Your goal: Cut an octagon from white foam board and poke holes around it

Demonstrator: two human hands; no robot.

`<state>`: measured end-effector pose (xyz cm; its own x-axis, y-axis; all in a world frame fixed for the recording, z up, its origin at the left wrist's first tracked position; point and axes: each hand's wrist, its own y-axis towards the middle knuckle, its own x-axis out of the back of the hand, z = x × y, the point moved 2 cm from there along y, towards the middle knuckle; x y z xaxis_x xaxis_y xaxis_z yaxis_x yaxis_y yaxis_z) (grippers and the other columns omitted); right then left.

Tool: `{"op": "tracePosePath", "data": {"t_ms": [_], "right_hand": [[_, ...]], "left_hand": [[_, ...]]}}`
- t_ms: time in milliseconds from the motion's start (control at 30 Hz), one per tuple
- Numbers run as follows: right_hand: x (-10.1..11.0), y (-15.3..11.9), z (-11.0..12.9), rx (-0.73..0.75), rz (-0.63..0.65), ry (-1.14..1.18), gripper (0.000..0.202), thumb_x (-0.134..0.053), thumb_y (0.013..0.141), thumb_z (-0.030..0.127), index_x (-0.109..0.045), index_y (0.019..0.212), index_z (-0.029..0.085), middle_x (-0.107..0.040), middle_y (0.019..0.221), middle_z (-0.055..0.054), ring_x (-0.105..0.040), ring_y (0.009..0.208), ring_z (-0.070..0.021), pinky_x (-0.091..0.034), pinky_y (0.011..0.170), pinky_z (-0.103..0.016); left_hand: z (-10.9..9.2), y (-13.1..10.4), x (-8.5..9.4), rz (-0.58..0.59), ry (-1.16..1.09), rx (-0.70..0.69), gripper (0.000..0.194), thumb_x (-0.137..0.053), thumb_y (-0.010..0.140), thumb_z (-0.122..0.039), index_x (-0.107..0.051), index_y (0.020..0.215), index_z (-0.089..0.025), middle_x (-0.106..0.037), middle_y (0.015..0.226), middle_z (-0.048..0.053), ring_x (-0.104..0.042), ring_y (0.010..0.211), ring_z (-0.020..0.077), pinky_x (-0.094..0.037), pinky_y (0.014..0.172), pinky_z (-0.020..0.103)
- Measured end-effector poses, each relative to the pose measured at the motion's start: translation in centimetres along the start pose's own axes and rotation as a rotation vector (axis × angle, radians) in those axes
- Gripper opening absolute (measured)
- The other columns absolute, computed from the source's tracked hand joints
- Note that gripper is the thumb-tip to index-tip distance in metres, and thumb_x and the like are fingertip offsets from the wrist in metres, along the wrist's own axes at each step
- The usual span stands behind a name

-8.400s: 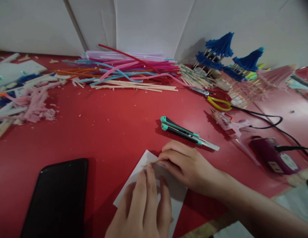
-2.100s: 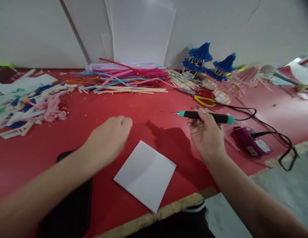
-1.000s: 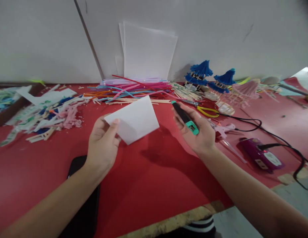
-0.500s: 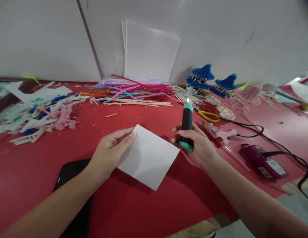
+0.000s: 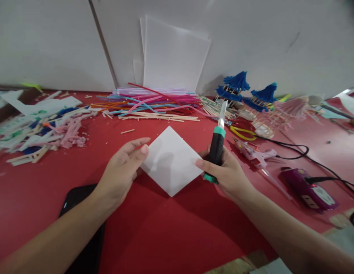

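Observation:
A white square card [image 5: 171, 161] is held up above the red table [image 5: 154, 232], one corner pointing toward me. My left hand [image 5: 122, 163] pinches its left corner between thumb and fingers. At its right corner, the thumb of my right hand [image 5: 226, 167] presses on the card. That same hand also grips a black and green utility knife [image 5: 216, 152], its blade out and pointing up and away from me.
Coloured sticks [image 5: 159, 101] lie by the wall; scraps [image 5: 59, 129] cover the left. A black phone [image 5: 85, 247] is under my left forearm. At right are blue-roofed models [image 5: 259, 97], yellow-handled pliers [image 5: 242, 132], a pink glue gun [image 5: 255, 154] and a purple power socket [image 5: 309, 190].
The card has turned so that a corner points toward me. My right hand has closed in on its right corner and now holds it along with the knife.

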<state>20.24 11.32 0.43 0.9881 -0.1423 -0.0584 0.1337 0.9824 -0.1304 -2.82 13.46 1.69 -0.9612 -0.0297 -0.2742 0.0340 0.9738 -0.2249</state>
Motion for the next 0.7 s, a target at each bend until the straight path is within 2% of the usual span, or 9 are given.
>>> {"op": "tracePosePath", "data": {"t_ms": [133, 267, 367, 433, 600, 700], "right_hand": [[0.0, 0.1, -0.17, -0.02, -0.021, 0.082, 0.044, -0.088, 0.06, 0.038, -0.053, 0.081, 0.021, -0.059, 0.066, 0.007, -0.053, 0.045, -0.0067, -0.041, 0.038, -0.019], [-0.01, 0.13, 0.06, -0.046, 0.037, 0.108, 0.04, -0.083, 0.067, 0.041, -0.052, 0.083, 0.021, -0.059, 0.061, 0.008, -0.052, 0.038, -0.0064, -0.038, 0.036, -0.019], [0.12, 0.1, 0.27, -0.027, 0.063, 0.093, 0.039, -0.08, 0.07, 0.043, -0.052, 0.085, 0.021, -0.062, 0.065, 0.006, -0.052, 0.037, -0.0066, -0.038, 0.036, -0.019], [0.25, -0.01, 0.32, -0.019, 0.083, 0.038, 0.041, -0.082, 0.068, 0.042, -0.051, 0.087, 0.021, -0.064, 0.068, 0.006, -0.052, 0.037, -0.0068, -0.039, 0.036, -0.02], [0.1, -0.69, 0.06, -0.033, 0.224, -0.17, 0.039, -0.083, 0.068, 0.036, -0.052, 0.085, 0.02, -0.062, 0.069, 0.005, -0.055, 0.04, -0.0078, -0.042, 0.039, -0.021], [-0.03, -0.81, -0.09, -0.018, 0.173, -0.147, 0.038, -0.083, 0.068, 0.035, -0.052, 0.084, 0.021, -0.061, 0.067, 0.006, -0.055, 0.042, -0.0081, -0.042, 0.04, -0.021]], "left_hand": [[0.24, 0.22, -0.1, 0.019, -0.048, 0.119, 0.039, -0.09, 0.059, -0.026, -0.071, 0.092, -0.021, -0.074, 0.085, 0.0, -0.067, 0.072, 0.0115, -0.056, 0.065, 0.019], [-0.21, 0.21, 0.07, -0.094, -0.132, 0.066, 0.032, -0.091, 0.056, -0.023, -0.072, 0.082, -0.022, -0.075, 0.077, -0.002, -0.068, 0.064, 0.0107, -0.055, 0.059, 0.017], [-0.49, 0.07, 0.1, -0.141, -0.125, 0.033, 0.033, -0.09, 0.056, -0.024, -0.074, 0.085, -0.023, -0.076, 0.08, -0.001, -0.069, 0.066, 0.0121, -0.056, 0.059, 0.017], [-0.48, -0.03, 0.06, -0.13, -0.085, 0.034, 0.034, -0.09, 0.058, -0.027, -0.075, 0.088, -0.023, -0.077, 0.082, 0.0, -0.07, 0.068, 0.013, -0.057, 0.06, 0.018], [-0.35, -0.19, 0.02, -0.081, -0.029, 0.029, 0.04, -0.088, 0.062, -0.034, -0.074, 0.098, -0.021, -0.077, 0.086, 0.003, -0.071, 0.073, 0.0165, -0.058, 0.063, 0.022], [-0.44, -0.28, -0.06, -0.037, -0.056, -0.005, 0.04, -0.084, 0.066, -0.043, -0.074, 0.097, -0.02, -0.077, 0.09, 0.005, -0.072, 0.084, 0.0208, -0.059, 0.07, 0.027]]}}
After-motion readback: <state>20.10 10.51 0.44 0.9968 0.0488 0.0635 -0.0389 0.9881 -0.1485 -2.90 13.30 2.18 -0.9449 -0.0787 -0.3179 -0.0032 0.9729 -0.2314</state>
